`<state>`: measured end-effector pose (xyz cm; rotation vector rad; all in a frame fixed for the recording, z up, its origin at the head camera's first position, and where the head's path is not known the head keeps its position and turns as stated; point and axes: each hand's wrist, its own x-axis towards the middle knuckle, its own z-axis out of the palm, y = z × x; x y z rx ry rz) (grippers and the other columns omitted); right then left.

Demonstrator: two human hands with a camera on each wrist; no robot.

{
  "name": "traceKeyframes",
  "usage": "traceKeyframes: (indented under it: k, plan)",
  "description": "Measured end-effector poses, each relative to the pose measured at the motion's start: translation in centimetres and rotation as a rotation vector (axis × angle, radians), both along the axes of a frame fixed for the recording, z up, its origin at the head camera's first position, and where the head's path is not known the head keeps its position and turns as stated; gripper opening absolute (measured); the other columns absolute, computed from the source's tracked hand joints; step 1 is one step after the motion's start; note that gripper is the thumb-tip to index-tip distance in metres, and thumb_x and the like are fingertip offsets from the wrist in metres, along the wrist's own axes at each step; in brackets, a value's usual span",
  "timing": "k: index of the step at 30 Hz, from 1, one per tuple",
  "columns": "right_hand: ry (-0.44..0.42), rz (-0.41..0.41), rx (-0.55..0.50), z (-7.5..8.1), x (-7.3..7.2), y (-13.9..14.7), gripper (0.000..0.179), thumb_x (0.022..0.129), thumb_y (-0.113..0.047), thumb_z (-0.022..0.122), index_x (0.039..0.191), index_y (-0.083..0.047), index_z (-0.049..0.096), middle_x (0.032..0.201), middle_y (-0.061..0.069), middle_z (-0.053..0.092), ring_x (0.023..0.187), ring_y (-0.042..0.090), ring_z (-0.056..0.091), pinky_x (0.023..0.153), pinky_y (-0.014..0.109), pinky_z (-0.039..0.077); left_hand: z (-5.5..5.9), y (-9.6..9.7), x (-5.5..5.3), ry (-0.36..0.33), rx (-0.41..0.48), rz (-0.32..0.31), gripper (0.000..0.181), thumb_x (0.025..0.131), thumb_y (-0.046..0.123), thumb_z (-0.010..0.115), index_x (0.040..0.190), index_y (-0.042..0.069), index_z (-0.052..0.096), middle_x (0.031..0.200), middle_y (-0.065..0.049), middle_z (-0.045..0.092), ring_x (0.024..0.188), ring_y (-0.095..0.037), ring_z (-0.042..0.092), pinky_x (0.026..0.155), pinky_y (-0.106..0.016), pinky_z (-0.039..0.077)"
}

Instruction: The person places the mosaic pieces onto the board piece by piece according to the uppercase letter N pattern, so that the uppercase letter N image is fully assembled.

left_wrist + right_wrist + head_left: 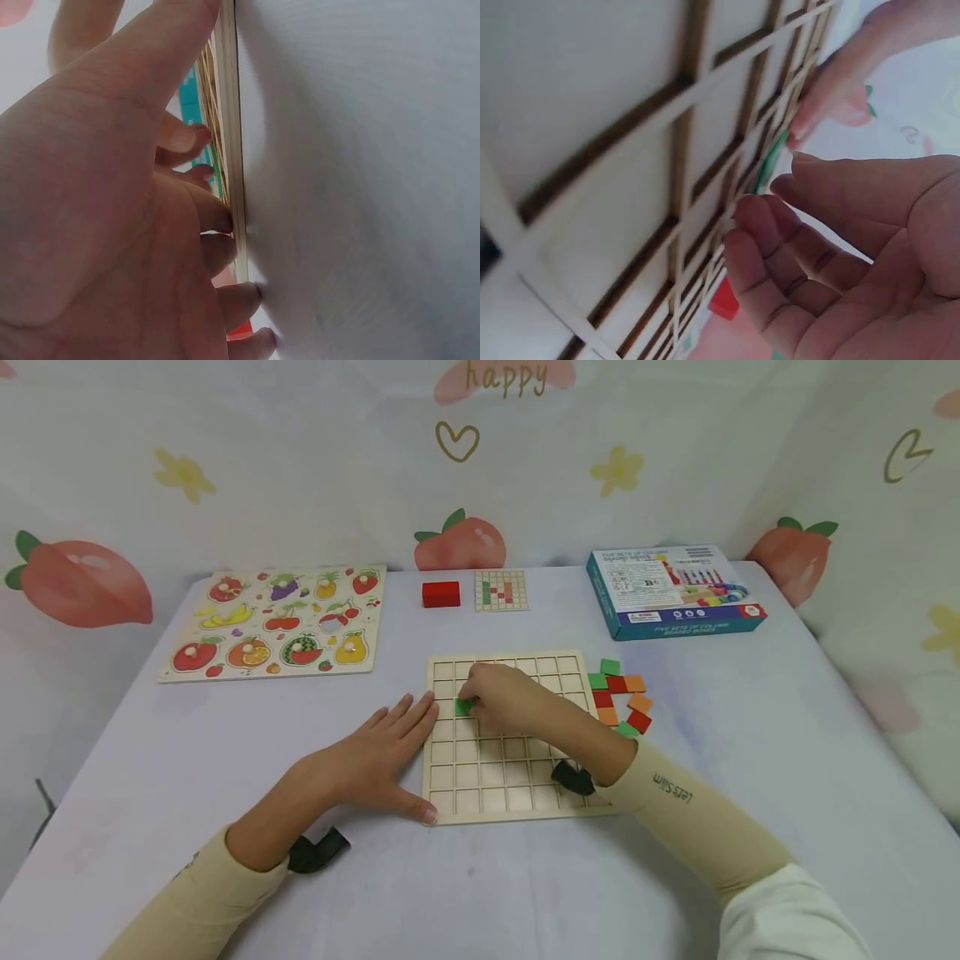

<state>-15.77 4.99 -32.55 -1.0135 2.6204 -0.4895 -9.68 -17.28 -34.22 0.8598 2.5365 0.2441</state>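
A pale wooden grid board (480, 777) lies flat on the table. My left hand (375, 760) is spread along its left side, with the fingers and thumb touching the edge; the left wrist view shows this hand (97, 210) close against the board's side (234, 150). Over the upper left cells, my right hand (506, 697) pinches a green square tile (462, 707) in its fingertips. Seen from the right wrist, that tile (769, 166) stands tilted at the grid, beside the curled fingers. A red sliver shows at the top row, mostly hidden behind the right hand.
Loose green, red and orange tiles (640, 702) lie by the board's right edge. Farther back are a fruit peg puzzle (255, 635), a red block (441, 594), a small pattern card (501, 590) and a boxed toy set (671, 593).
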Motion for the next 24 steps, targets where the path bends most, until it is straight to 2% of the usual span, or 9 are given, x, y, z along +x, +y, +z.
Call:
traceKeyframes:
  k: [3, 6, 8, 12, 15, 20, 24]
  plan:
    - [0.002, -0.042, -0.028, 0.2, 0.6, 0.8, 0.026, 0.092, 0.003, 0.064, 0.114, -0.005, 0.076, 0.108, 0.008, 0.069, 0.101, 0.021, 0.064, 0.092, 0.035, 0.051, 0.0, 0.1, 0.0, -0.001, -0.003, 0.002, 0.136, 0.067, 0.082, 0.069, 0.161, 0.005, 0.008, 0.168, -0.011, 0.000, 0.152, -0.036, -0.004, 0.119, -0.057, 0.009]
    - [-0.005, -0.121, -0.073, 0.4, 1.1, 2.6, 0.024, 0.094, -0.002, 0.065, 0.115, -0.005, 0.076, 0.111, 0.006, 0.071, 0.105, 0.021, 0.065, 0.094, 0.037, 0.051, -0.1, 0.2, 0.1, -0.002, -0.009, 0.004, 0.136, 0.067, 0.082, 0.069, 0.161, 0.005, 0.009, 0.168, -0.011, 0.000, 0.152, -0.036, -0.004, 0.119, -0.057, 0.009]
    - [-0.014, -0.176, -0.109, 0.5, 1.3, 4.2, 0.022, 0.094, -0.003, 0.067, 0.114, -0.003, 0.076, 0.110, 0.006, 0.072, 0.103, 0.022, 0.066, 0.092, 0.038, 0.052, -0.2, 0.2, 0.2, -0.002, -0.016, 0.006, 0.136, 0.067, 0.082, 0.070, 0.161, 0.005, 0.009, 0.168, -0.011, 0.000, 0.152, -0.036, -0.004, 0.119, -0.057, 0.009]
    - [-0.054, -0.282, -0.152, 0.6, 1.2, 7.9, 0.019, 0.094, -0.004, 0.067, 0.110, -0.002, 0.076, 0.103, 0.007, 0.073, 0.091, 0.022, 0.064, 0.079, 0.037, 0.055, -0.2, 0.3, 0.3, -0.003, -0.026, 0.011, 0.135, 0.067, 0.081, 0.070, 0.161, 0.005, 0.009, 0.168, -0.011, 0.000, 0.152, -0.036, -0.004, 0.119, -0.057, 0.009]
    - [-0.082, -0.354, -0.146, 0.6, 1.0, 10.2, 0.018, 0.095, -0.006, 0.067, 0.110, -0.002, 0.076, 0.101, 0.008, 0.072, 0.087, 0.023, 0.061, 0.075, 0.038, 0.053, -0.2, 0.2, 0.3, 0.000, -0.031, 0.014, 0.135, 0.067, 0.081, 0.070, 0.161, 0.005, 0.009, 0.168, -0.011, 0.000, 0.152, -0.036, -0.004, 0.118, -0.058, 0.009]
    - [-0.096, -0.432, -0.095, 0.3, 0.5, 12.8, 0.022, 0.097, -0.012, 0.067, 0.115, -0.002, 0.074, 0.105, 0.011, 0.070, 0.094, 0.028, 0.058, 0.083, 0.043, 0.052, -0.2, 0.2, 0.3, 0.001, -0.031, 0.014, 0.136, 0.067, 0.082, 0.069, 0.161, 0.005, 0.009, 0.168, -0.011, 0.000, 0.152, -0.036, -0.004, 0.118, -0.058, 0.010]
    - [-0.130, -0.507, -0.070, 0.7, 0.0, 14.3, 0.027, 0.097, -0.015, 0.066, 0.121, -0.003, 0.071, 0.108, 0.012, 0.067, 0.097, 0.030, 0.056, 0.080, 0.043, 0.052, -0.2, 0.2, 0.2, 0.009, -0.030, 0.006, 0.135, 0.068, 0.082, 0.068, 0.161, 0.005, 0.009, 0.168, -0.011, 0.000, 0.152, -0.035, -0.004, 0.119, -0.057, 0.010]
